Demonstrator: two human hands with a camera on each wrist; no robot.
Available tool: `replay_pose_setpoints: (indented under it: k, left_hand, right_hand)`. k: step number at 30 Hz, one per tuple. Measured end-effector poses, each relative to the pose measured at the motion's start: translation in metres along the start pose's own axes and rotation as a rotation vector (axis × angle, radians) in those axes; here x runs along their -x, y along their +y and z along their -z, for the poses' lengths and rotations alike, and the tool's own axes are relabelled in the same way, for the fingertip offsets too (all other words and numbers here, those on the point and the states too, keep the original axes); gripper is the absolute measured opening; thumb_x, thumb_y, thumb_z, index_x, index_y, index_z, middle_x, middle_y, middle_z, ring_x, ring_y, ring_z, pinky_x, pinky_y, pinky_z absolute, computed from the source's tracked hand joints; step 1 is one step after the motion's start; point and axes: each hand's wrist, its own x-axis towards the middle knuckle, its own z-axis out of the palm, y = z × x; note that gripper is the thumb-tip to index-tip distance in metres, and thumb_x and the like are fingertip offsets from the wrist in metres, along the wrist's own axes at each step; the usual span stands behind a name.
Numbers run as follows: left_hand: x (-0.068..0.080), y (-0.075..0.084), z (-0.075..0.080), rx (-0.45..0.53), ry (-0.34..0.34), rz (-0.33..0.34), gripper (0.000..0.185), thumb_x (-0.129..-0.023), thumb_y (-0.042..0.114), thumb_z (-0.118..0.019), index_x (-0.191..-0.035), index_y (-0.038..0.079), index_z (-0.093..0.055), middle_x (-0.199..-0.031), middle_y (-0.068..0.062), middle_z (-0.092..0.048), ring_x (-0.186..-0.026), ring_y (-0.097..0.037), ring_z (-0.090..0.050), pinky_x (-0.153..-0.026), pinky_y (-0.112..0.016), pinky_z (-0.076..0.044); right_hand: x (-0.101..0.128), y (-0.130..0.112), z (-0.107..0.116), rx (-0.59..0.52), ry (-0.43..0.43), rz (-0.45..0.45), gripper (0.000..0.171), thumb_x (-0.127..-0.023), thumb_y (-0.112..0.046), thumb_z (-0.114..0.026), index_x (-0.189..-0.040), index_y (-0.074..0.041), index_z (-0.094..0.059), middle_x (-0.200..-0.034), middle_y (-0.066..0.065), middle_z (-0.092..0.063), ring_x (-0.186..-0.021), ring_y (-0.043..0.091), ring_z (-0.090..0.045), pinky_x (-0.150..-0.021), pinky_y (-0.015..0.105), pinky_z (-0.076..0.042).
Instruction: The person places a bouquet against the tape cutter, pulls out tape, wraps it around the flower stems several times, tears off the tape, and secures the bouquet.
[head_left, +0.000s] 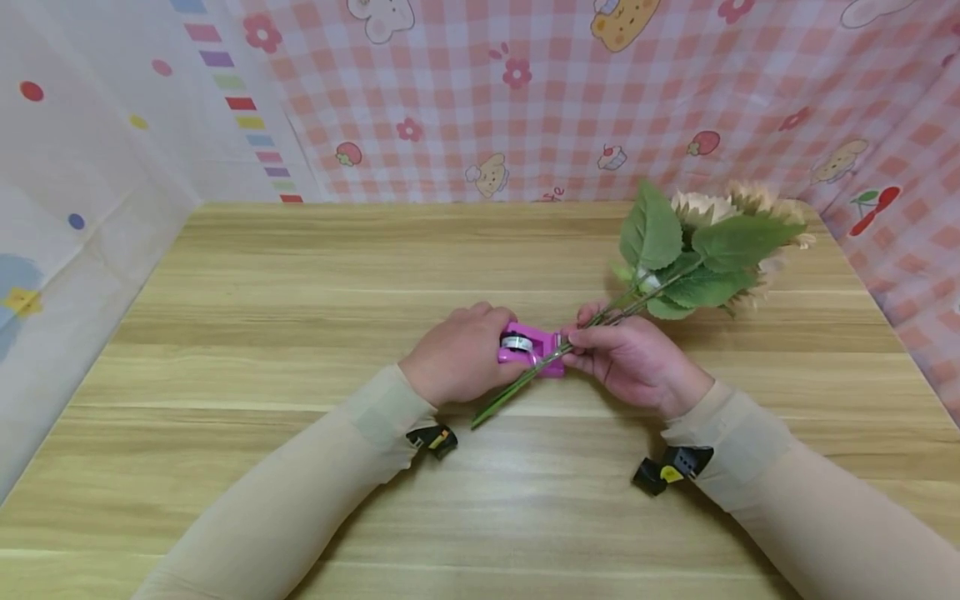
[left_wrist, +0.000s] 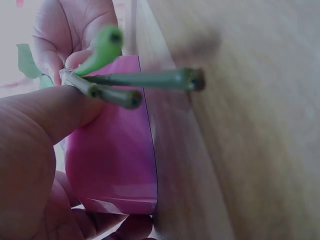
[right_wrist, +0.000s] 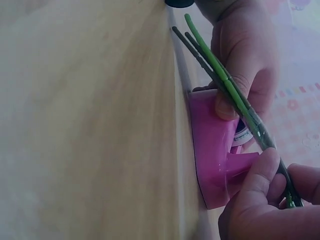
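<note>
Wooden table [head_left: 300, 275], head view: pink tape dispenser [head_left: 528, 350] standing near the centre, between the two hands. Left hand [head_left: 457, 354] curled round the dispenser's left end, thumb pressed against its side wall and against the stems in the left-wrist view [left_wrist: 60, 112]; grasping, not released. Right hand [head_left: 637, 362] just right of the dispenser, fingers closed in a pinch on the bundled stems [head_left: 525, 375] where these cross the dispenser's cutter end; thumb [right_wrist: 260, 175] bearing down on the stems over the pink lip.

Long axis of the stems: diagonal, from cut ends low and left, near the left wrist [head_left: 480, 421], up and right through the pinch to the leaves [head_left: 697, 250] and pale flower heads [head_left: 738, 208] lying on the far right of the table. Three cut ends seen end-on in the left-wrist view [left_wrist: 192, 79], splayed slightly apart, projecting clear of the dispenser's side. Stems lying over the top of the dispenser, touching it at the cutter end, not beside it.

Tape roll [head_left: 517, 342] seated in the dispenser, partly seen between the hands; whether any strip is drawn out onto the stems: not resolvable. Right hand the nearer to the crossing point; left hand steadying the dispenser body. Pink checked cloth [head_left: 600, 92] behind the table.
</note>
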Motion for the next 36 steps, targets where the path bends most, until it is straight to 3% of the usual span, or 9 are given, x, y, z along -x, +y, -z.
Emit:
replay_pose_setpoints:
  k: [13, 27, 36]
  left_hand:
    - [0.0012, 0.0004, -0.0001, 0.007, -0.002, 0.012, 0.063, -0.097, 0.063, -0.065, -0.136, 0.013, -0.06, -0.104, 0.003, -0.059, -0.09, -0.017, -0.057, -0.077, -0.031, -0.05]
    - [0.0016, 0.0016, 0.0005, 0.018, -0.001, 0.015, 0.06, -0.098, 0.06, -0.066, -0.136, 0.014, -0.061, -0.104, 0.003, -0.059, -0.088, -0.016, -0.057, -0.074, -0.03, -0.049]
    - [0.002, 0.0019, 0.0002, 0.014, 0.005, 0.015, 0.061, -0.098, 0.059, -0.066, -0.138, 0.012, -0.06, -0.108, 0.002, -0.06, -0.09, -0.017, -0.058, -0.078, -0.031, -0.051]
  right_hand:
    - [0.002, 0.0015, 0.0031, -0.017, -0.034, 0.004, 0.025, -0.103, 0.011, -0.052, -0.088, -0.009, -0.058, -0.093, 0.009, -0.076, -0.087, 0.017, -0.075, -0.084, 0.026, -0.062]
    - [-0.0004, 0.0001, 0.0031, 0.118, 0.045, -0.014, 0.017, -0.106, -0.001, -0.057, -0.094, -0.011, -0.061, -0.088, 0.002, -0.075, -0.071, 0.009, -0.067, -0.064, 0.022, -0.057]
    - [0.0001, -0.0043, 0.0008, 0.058, 0.022, -0.042, 0.018, -0.104, 0.003, -0.058, -0.091, -0.008, -0.062, -0.087, 0.008, -0.076, -0.072, 0.013, -0.073, -0.073, 0.027, -0.063]
